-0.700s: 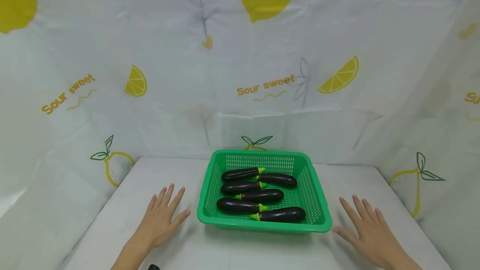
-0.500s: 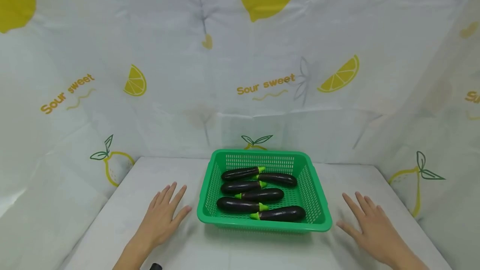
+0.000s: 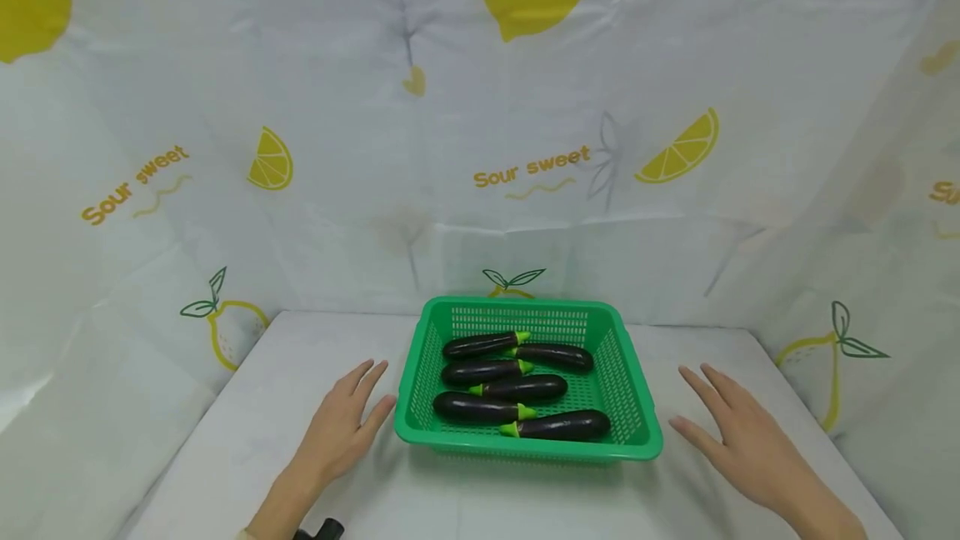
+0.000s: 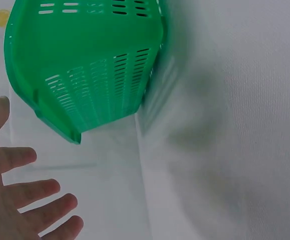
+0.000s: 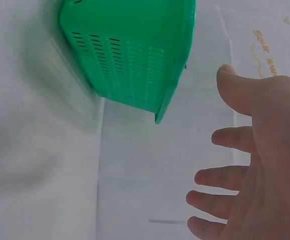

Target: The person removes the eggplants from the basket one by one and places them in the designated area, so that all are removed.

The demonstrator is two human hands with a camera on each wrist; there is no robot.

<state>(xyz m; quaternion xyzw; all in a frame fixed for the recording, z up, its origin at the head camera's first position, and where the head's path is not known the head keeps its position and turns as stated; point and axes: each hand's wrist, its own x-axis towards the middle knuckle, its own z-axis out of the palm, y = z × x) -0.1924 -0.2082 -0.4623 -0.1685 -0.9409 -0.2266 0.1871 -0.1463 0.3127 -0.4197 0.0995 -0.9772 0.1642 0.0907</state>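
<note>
A green plastic basket (image 3: 525, 447) with slotted walls stands on the white-covered table. Several dark purple eggplants (image 3: 483, 409) with bright green stems lie inside it in two loose columns. To the basket's left, my left hand (image 3: 337, 432) hovers with fingers spread and holds nothing; its thumb is close to the rim. My right hand (image 3: 750, 444) is on the other side, fingers extended, a small gap between it and the basket. Both wrist views show the basket's outer wall (image 4: 99, 85) apart from the fingers, and the right palm (image 5: 270, 165) turned toward it.
A white cloth backdrop (image 3: 337, 232) printed with lemons rises behind and at both sides of the table (image 3: 225, 440). Below my left wrist, a small black object (image 3: 330, 529) shows at the bottom edge.
My left hand has shifted right, closer to the basket. The right hand has turned more side-on and risen slightly. Basket and eggplants have stayed in place.
</note>
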